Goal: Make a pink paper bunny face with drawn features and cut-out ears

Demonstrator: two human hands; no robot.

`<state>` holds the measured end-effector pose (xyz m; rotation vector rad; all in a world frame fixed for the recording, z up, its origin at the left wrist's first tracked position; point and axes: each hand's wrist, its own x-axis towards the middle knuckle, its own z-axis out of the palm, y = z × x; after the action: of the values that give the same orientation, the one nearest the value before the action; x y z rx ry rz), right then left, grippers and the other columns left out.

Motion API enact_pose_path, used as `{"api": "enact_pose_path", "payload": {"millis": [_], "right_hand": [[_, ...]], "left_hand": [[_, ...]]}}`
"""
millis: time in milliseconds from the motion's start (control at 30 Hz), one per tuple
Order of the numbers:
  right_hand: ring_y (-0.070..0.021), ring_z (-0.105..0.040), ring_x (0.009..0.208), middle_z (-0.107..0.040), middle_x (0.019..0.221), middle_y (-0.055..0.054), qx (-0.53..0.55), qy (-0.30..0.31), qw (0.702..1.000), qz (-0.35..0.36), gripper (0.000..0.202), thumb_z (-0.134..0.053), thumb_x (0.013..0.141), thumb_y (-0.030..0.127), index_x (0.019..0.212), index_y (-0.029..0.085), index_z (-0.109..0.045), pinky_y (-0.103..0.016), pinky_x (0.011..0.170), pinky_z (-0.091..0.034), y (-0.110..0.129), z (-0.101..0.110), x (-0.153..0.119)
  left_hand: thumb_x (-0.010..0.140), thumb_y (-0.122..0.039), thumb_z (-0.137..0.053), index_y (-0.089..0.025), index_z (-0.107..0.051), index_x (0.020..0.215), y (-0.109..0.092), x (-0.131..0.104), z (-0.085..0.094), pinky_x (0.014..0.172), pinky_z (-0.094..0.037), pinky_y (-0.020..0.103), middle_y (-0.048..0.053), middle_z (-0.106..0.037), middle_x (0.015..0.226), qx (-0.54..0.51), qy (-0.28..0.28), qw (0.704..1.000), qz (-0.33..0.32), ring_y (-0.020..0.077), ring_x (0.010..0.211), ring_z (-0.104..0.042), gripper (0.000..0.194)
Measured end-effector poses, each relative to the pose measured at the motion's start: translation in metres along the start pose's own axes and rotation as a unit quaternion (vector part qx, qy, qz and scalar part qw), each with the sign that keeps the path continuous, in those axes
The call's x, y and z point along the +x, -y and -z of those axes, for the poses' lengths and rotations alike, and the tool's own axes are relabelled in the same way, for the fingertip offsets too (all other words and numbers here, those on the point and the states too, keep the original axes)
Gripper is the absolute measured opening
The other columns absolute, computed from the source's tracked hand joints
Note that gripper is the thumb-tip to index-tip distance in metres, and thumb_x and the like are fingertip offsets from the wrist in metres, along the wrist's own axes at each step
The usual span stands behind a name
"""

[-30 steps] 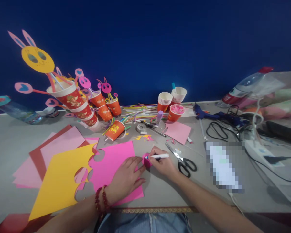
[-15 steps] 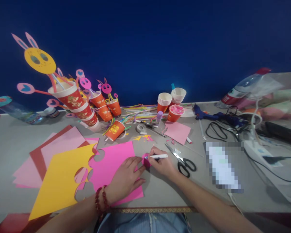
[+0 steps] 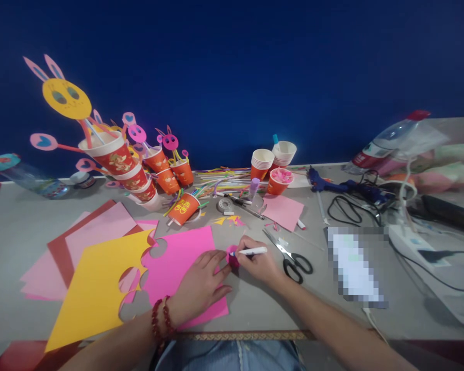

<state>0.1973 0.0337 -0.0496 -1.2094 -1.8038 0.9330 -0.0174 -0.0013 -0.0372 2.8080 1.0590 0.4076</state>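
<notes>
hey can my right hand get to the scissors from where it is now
Probably yes: the scissors lie just to the right of the right hand, with only bare tabletop between, though the white marker in its fingers may need putting down first.

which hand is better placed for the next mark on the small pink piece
Probably the right hand: it grips the white marker, tip at the small pink piece. The left hand lies over the bright pink sheet, apparently steadying the piece.
</notes>
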Motion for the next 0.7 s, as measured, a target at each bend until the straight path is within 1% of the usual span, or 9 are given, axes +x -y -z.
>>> {"api": "enact_pose_path", "payload": {"millis": [367, 533, 700], "right_hand": [[-0.0136, -0.052, 0.056, -0.059, 0.061, 0.003, 0.001, -0.005, 1.0, -0.006, 0.013, -0.055, 0.079, 0.019, 0.067, 0.023, -0.051, -0.024, 0.055, -0.037, -0.0002, 0.0009, -0.0004], [-0.0132, -0.05, 0.054, -0.056, 0.059, 0.004, 0.012, -0.015, 1.0, -0.005, 0.014, -0.055, 0.079, 0.02, 0.066, 0.023, -0.051, -0.024, 0.053, -0.036, 0.0009, 0.0011, 0.0001], [-0.0131, -0.05, 0.055, -0.057, 0.06, 0.004, 0.021, -0.017, 1.0, -0.011, 0.014, -0.055, 0.079, 0.02, 0.067, 0.023, -0.05, -0.024, 0.054, -0.036, 0.0001, 0.0007, 0.0]], "left_hand": [[0.091, -0.039, -0.068, -0.017, -0.057, 0.127, -0.0004, 0.0002, 0.0002, 0.103, -0.049, 0.05, 0.015, -0.057, 0.134, 0.0, 0.009, 1.0, 0.003, 0.0308, 0.123, -0.053, 0.044], [0.09, -0.039, -0.07, -0.016, -0.056, 0.13, -0.0002, 0.0, -0.0003, 0.104, -0.048, 0.05, 0.016, -0.056, 0.134, 0.007, 0.019, 1.0, 0.004, 0.0316, 0.124, -0.053, 0.049], [0.092, -0.039, -0.067, -0.017, -0.056, 0.13, 0.0002, -0.0011, -0.0015, 0.104, -0.048, 0.05, 0.015, -0.055, 0.135, 0.006, 0.012, 1.0, 0.003, 0.0313, 0.124, -0.053, 0.046]]}}
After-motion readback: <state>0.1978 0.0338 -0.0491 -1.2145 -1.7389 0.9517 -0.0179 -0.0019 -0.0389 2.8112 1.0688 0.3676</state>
